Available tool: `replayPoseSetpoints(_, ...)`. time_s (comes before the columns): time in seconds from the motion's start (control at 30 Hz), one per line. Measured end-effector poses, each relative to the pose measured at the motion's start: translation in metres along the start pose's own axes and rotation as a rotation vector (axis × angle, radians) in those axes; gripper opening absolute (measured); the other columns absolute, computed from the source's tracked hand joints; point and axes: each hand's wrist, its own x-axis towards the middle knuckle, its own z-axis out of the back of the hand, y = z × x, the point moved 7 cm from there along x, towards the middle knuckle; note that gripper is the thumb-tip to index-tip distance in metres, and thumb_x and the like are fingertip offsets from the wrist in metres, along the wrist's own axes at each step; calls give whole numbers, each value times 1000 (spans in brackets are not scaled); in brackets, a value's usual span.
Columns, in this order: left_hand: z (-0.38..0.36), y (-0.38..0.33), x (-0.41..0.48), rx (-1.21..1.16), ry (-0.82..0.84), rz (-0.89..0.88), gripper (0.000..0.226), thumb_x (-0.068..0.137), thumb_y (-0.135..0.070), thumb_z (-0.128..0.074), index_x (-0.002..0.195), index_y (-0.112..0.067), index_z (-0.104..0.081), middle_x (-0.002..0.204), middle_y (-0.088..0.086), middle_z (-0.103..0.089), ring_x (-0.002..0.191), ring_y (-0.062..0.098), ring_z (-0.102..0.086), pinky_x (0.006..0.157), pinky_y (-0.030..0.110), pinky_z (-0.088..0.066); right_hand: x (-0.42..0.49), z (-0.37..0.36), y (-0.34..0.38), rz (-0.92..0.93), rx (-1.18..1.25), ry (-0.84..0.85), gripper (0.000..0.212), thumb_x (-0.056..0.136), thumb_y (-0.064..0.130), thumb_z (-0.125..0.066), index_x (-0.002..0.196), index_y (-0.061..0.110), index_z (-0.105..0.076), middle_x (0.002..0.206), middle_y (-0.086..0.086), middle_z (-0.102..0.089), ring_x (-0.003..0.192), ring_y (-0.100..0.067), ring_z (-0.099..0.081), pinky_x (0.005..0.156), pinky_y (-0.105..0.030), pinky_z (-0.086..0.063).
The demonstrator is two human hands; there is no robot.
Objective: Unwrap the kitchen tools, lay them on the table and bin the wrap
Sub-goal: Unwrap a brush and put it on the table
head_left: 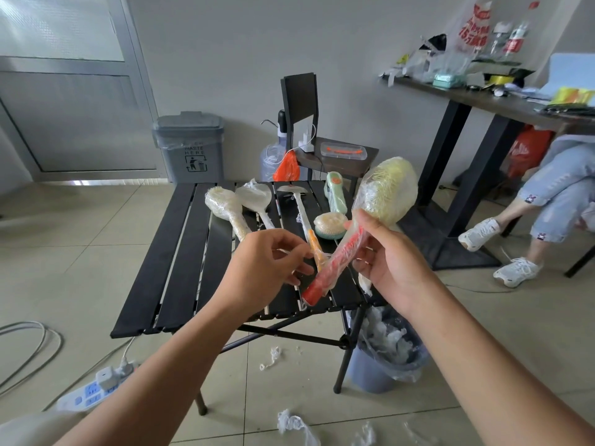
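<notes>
starting at the left, the grey lidded waste bin (190, 146) by the wall plays no visible part; the wrap is going into the round blue bin (383, 358) under the table's near right corner, already stuffed with crumpled film. loose scraps of wrap (291, 424) lie on the floor tiles in front, so some binning is left to do.

on the black slatted table (161, 268), moving rightwards: a wrapped brush (225, 209) and a wrapped spoon-shaped tool (256, 199) are both still in film, so those two are not yet done. next comes a metal tool with an orange handle (302, 217), which looks bare, then a round scrubber (330, 224) and a green peeler-like tool (335, 196), both apparently free of wrap, though thin film would be hard to tell at this size.

the left hand (270, 265) hovers over the near part of the table, its thumb and fingertips pinched narrow, seemingly on a thin edge or strand of film; i cannot tell for certain that it has hold of it. the right hand (386, 262) is closed around the middle of the red-handled brush (363, 226), held above the table's right side with its pale bristle head up and away, the whole thing still sheathed in wrap.

by my count roughly three tools are laid out finished, one is in hand at the start of its unwrapping, and two wait.
</notes>
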Motion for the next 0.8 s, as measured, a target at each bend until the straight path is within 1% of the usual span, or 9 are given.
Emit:
replayPoseSetpoints(0.07,1,5,2,-24,-25,48,10,104,-14,-66,101,-12,-76,85,-6,-81,76,8,-78,63,22,-62,-1,-1,-2,-22,7,18,21,88,47,-78,96,29,-85,92,0,-77,69,-9,-70,66,-27,-56)
replayPoseSetpoints(0.17,1,12,3,-75,-12,141,18,107,-24,-62,108,-11,-74,93,-3,-82,86,14,-79,72,30,-66,-1,-2,-5,-49,70,27,35,93,47,-74,120,24,-74,105,-5,-78,78,-15,-74,76,-35,-59)
replayPoseSetpoints(0.27,-14,13,-1,-213,175,198,45,100,-53,-61,120,-14,-70,105,0,-81,95,18,-79,78,33,-66,-1,-4,-4,-37,17,51,30,96,48,-70,115,25,-79,112,-8,-77,86,-18,-73,83,-37,-57)
replayPoseSetpoints(0.33,-24,12,-6,-258,261,211,54,92,-59,-67,124,-16,-68,109,1,-81,98,19,-80,78,29,-64,-2,-8,-3,-34,-25,88,25,97,46,-69,106,28,-84,110,-7,-76,91,-19,-71,86,-37,-55)
replayPoseSetpoints(0.47,-29,11,-5,-103,134,127,24,93,-38,-77,98,-15,-74,94,2,-81,87,22,-78,81,41,-66,-4,-14,-10,-33,-100,134,51,82,31,-82,127,10,-70,94,-4,-74,79,-13,-73,72,-27,-59)
replayPoseSetpoints(0.53,-29,9,-4,10,79,64,17,97,-29,-77,90,-15,-72,88,0,-79,82,21,-77,78,43,-66,-4,-16,-15,-37,-111,138,58,77,24,-86,130,10,-67,102,-10,-76,84,-17,-75,71,-27,-60)
replayPoseSetpoints(0.6,-27,8,-3,-31,46,57,15,100,-20,-73,91,-9,-68,87,-1,-80,79,20,-78,74,43,-67,-3,-16,-18,-55,-113,142,60,79,19,-86,135,9,-64,114,-17,-76,95,-24,-75,76,-30,-62)
replayPoseSetpoints(0.67,-23,9,-3,-124,6,71,13,105,-9,-64,95,-2,-60,90,0,-82,81,19,-80,71,39,-68,-2,-13,-19,-81,-109,148,58,80,15,-85,132,6,-63,115,-20,-76,100,-28,-75,81,-33,-63)
replayPoseSetpoints(0.8,-13,11,-2,-230,-77,119,14,109,-12,-58,101,0,-55,92,5,-83,85,20,-81,73,35,-67,0,-9,-21,-125,-68,153,60,81,8,-79,135,-6,-57,127,-29,-72,99,-30,-75,80,-35,-65)
